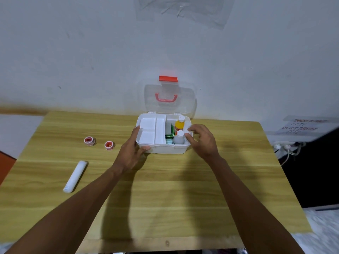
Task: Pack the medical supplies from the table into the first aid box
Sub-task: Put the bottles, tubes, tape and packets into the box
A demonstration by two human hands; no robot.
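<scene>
The white first aid box (pixel 161 149) stands open on the wooden table (pixel 165 189), its clear lid (pixel 169 99) with a red handle leaning against the wall. A white divided tray (pixel 148 129) fills the box's left half. The right half holds a yellow bottle (pixel 179 124), a grey bottle (pixel 179 138) and a green packet (pixel 170 133). My left hand (pixel 131 153) grips the box's front left corner. My right hand (pixel 200 140) holds a white roll (pixel 187 132) at the box's right edge. Two red tape rolls (pixel 89 141) (pixel 109 145) and a long white bandage roll (pixel 75 176) lie on the table to the left.
The white wall rises right behind the box. A power strip with cables (pixel 286 148) and a printed notice (pixel 300 126) sit beyond the table's right edge. An orange object (pixel 5 162) shows at the far left.
</scene>
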